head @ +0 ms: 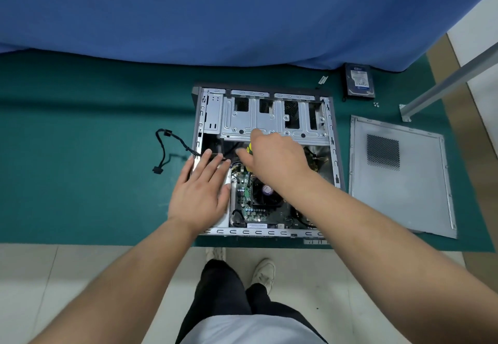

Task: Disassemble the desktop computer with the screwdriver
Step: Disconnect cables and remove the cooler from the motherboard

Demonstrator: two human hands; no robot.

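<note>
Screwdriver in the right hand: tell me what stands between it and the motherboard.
The right hand grips the yellow-handled screwdriver over the open case. Black cables cross just above the motherboard near the shaft, and the CPU fan sits beside it. The tip is hidden, so contact cannot be judged.

side panel [398, 179] right of computer case [262, 111], hard drive [359, 80] behind
</note>
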